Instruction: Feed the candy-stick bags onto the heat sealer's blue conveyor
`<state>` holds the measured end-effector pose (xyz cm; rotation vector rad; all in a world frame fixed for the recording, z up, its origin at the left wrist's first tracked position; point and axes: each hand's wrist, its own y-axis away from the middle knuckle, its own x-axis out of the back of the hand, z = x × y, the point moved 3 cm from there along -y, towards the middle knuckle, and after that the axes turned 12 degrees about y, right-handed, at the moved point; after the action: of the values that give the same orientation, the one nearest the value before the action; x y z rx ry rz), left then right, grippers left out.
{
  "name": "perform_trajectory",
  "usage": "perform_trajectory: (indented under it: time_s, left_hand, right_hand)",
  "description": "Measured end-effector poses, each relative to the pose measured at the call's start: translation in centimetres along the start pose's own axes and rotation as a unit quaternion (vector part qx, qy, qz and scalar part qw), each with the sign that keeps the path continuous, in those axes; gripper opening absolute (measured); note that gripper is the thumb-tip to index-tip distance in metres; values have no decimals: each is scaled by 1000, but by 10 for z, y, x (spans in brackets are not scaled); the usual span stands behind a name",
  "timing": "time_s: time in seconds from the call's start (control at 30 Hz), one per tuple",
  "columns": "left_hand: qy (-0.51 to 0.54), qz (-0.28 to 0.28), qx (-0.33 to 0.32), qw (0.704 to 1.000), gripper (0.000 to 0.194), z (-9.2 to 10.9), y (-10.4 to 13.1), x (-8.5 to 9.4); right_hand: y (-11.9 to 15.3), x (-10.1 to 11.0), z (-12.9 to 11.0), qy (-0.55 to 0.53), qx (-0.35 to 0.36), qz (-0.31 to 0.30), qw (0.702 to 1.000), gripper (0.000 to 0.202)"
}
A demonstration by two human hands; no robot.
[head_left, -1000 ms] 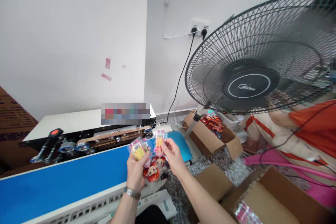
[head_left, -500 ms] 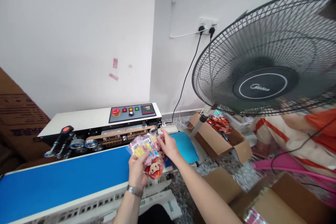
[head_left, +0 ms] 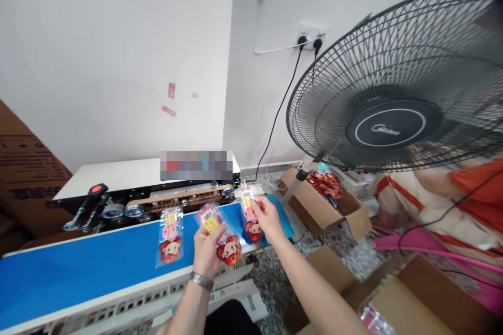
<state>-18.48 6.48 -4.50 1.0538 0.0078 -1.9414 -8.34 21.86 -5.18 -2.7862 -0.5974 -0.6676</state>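
My left hand [head_left: 207, 251] is closed on a few clear plastic packets [head_left: 229, 249], each printed with a red-haired cartoon head and a yellow label. My right hand [head_left: 268, 218] pinches a single packet [head_left: 253, 230] of the same kind by its side, over the right end of the blue conveyor belt [head_left: 98, 256]. Another packet [head_left: 170, 248] lies flat on the belt to the left, its upper edge at the sealing machine's brown band [head_left: 165, 199]. How many packets the left hand holds is hard to make out.
Behind the belt runs the white sealing machine [head_left: 118, 170], its panel blurred. A large fan [head_left: 389, 123] stands at the right. Below it, an open carton [head_left: 314, 201] holds red packets; another carton [head_left: 440, 293] is at lower right. A person in an orange top [head_left: 477, 188] sits beyond.
My right hand has drawn one packet away from the bunch and moved right and slightly down. A packet now shows on the belt to the left. My left hand stays nearly in place.
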Motion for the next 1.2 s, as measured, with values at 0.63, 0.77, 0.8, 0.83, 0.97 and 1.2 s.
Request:
perform_trajectory:
  time_s: [0.63, 0.77, 0.8, 0.83, 0.97, 1.2]
  left_hand:
    - [31, -69, -7, 997, 39, 2, 5, -7]
    - [-2, -43, -27, 999, 33, 0, -1, -1]
    - [-8, -34, -32, 999, 33, 0, -3, 1]
    - [-11, -26, -36, 999, 33, 1, -4, 2]
    - [-4, -11, -40, 999, 39, 3, -5, 3]
    - [45, -53, -15, 997, 43, 4, 2, -7]
  right_hand:
    - [29, -17, -41, -45, 103, -156, 981, 23]
    - [13, -5, -21, -39, 57, -43, 997, 28]
    - [6, -2, -13, -24, 39, -12, 999, 30]
    - [-1, 0, -6, -1, 22, 12, 1000, 31]
    - [-21, -6, 9, 123, -6, 36, 992, 26]
    - [-13, -24, -22, 139, 44, -17, 989, 23]
